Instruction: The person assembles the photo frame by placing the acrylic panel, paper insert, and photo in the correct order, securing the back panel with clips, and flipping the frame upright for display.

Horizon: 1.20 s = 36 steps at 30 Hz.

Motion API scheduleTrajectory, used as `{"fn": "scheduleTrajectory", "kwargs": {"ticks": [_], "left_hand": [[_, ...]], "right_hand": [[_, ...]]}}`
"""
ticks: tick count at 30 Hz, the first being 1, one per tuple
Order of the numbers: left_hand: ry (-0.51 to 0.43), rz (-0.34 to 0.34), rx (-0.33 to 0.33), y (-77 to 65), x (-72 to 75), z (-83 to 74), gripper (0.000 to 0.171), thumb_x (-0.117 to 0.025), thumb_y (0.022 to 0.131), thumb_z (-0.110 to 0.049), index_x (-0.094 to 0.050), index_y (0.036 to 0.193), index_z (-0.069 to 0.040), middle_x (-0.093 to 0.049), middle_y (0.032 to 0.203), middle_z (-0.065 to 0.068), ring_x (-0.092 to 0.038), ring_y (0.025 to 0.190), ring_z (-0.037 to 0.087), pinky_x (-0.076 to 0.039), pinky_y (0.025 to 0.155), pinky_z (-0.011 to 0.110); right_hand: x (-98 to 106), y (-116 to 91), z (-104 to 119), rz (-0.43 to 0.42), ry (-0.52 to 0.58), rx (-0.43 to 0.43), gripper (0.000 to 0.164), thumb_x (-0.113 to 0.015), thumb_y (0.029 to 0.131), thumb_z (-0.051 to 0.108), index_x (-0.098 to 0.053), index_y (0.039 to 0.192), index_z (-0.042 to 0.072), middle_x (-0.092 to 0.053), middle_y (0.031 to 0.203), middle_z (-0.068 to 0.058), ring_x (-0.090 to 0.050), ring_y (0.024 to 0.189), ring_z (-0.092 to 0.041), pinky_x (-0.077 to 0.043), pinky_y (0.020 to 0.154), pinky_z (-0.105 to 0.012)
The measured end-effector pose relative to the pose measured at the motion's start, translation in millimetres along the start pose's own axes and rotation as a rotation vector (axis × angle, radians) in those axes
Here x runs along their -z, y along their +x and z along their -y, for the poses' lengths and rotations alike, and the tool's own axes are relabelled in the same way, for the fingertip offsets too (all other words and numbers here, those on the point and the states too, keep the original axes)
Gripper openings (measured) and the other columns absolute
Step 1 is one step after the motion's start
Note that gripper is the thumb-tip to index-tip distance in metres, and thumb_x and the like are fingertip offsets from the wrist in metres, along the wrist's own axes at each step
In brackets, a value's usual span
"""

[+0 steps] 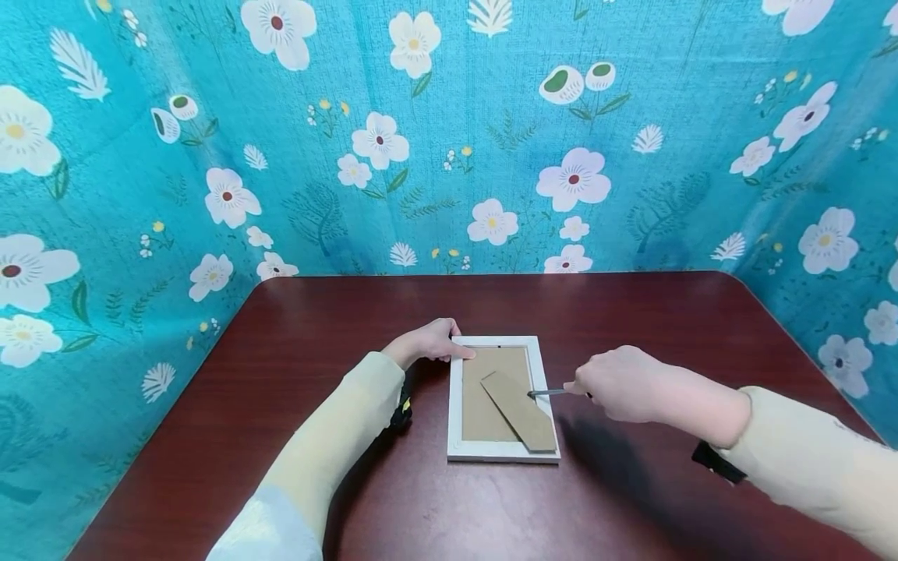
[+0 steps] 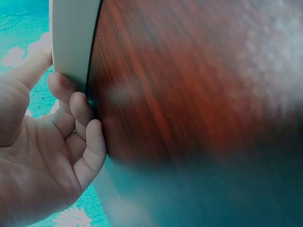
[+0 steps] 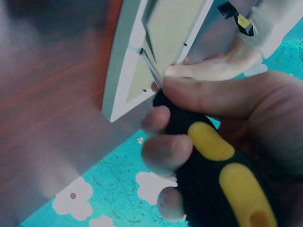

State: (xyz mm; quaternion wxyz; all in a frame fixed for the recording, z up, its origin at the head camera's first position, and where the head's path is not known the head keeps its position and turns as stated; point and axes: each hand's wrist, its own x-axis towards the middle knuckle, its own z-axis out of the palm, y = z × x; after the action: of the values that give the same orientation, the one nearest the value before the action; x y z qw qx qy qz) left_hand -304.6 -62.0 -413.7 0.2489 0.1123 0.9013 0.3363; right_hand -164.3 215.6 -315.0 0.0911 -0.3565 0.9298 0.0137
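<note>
I've got a turquoise, white-flowered fabric curtain (image 1: 435, 132) behind the far edge of a dark red-brown wood-grain desk (image 1: 351, 308), wrapping L & R sides too. Desk's far corners rounded; pale light sheen twd near side.

left hand (image 1: 431, 340): thumb (image 2: 38, 68) extended, fingers (image 2: 97, 142) bent | right hand (image 1: 620, 383): gripping, fingers curled

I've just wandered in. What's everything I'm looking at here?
frame: 1, white, on the table
board: 1, brown, inside the frame
stand: 1, brown, slanting over the board
tabs: at least 2, dark, at the board's edge
screwdriver: 1, black and yellow, in the right hand
table: 1, dark red-brown, under the frame
cloth: turquoise, flowered, around the table
bands: 2, black, one per wrist
sleeves: 2, pale, on both arms
hands: 2, bare, left gripping the frame, right holding the screwdriver
</note>
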Motion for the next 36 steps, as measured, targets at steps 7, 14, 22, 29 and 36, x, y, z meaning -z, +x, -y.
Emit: {"fn": "scheduleTrajectory", "kwargs": {"ticks": [7, 14, 22, 29, 36], "left_hand": [[0.010, -0.008, 0.005, 2.8, -1.1, 2.1, 0.037, -0.077, 0.086, -0.027, -0.046, 0.093, -0.007, -0.052, 0.065, 0.005, -0.046, 0.053, 0.015, -0.036, 0.048, 0.025], [-0.001, -0.007, 0.009, -0.1, 0.8, -0.3, 0.037, -0.077, 0.086, -0.027, -0.047, 0.094, -0.007, -0.052, 0.065, 0.006, -0.044, 0.053, 0.015, -0.036, 0.048, 0.026], [0.008, -0.001, 0.008, -0.4, 0.8, 1.1, 0.037, -0.076, 0.086, -0.029, -0.047, 0.094, -0.008, -0.052, 0.065, 0.004, -0.046, 0.055, 0.015, -0.037, 0.050, 0.026], [-0.005, 0.008, 0.017, 0.5, 0.9, 1.4, 0.038, -0.076, 0.086, -0.029, -0.046, 0.094, -0.008, -0.052, 0.064, 0.005, -0.045, 0.053, 0.016, -0.036, 0.050, 0.027], [0.006, 0.010, 0.016, -0.2, 0.7, 0.4, 0.037, -0.076, 0.086, -0.029, -0.046, 0.094, -0.008, -0.052, 0.064, 0.005, -0.045, 0.054, 0.016, -0.036, 0.050, 0.026]], "right_hand": [[9.6, 3.5, -6.6, 0.103, 0.066, -0.047, 0.029, -0.072, 0.083, 0.001, -0.075, 0.110, 0.012, -0.071, 0.088, 0.001, -0.050, 0.058, -0.006, -0.039, 0.046, -0.023], [10.1, 2.6, -18.6, 0.027, 0.100, -0.051, 0.033, -0.069, 0.086, 0.001, -0.072, 0.117, 0.011, -0.072, 0.089, 0.000, -0.050, 0.055, -0.008, -0.041, 0.048, -0.025], [-1.7, 4.5, -19.2, -0.102, 0.033, -0.044, 0.038, -0.072, 0.084, 0.005, -0.069, 0.121, 0.012, -0.057, 0.068, 0.006, -0.048, 0.058, -0.008, -0.041, 0.049, -0.025], [-14.1, 1.4, -26.5, -0.205, 0.021, -0.058, 0.041, -0.071, 0.086, 0.008, -0.065, 0.126, 0.013, -0.046, 0.064, 0.008, -0.037, 0.051, -0.008, -0.033, 0.044, -0.025], [-31.4, 3.6, -34.5, -0.253, 0.077, -0.077, 0.047, -0.072, 0.087, 0.009, -0.059, 0.132, 0.010, -0.052, 0.075, 0.005, -0.041, 0.053, -0.006, -0.035, 0.045, -0.025]]}}
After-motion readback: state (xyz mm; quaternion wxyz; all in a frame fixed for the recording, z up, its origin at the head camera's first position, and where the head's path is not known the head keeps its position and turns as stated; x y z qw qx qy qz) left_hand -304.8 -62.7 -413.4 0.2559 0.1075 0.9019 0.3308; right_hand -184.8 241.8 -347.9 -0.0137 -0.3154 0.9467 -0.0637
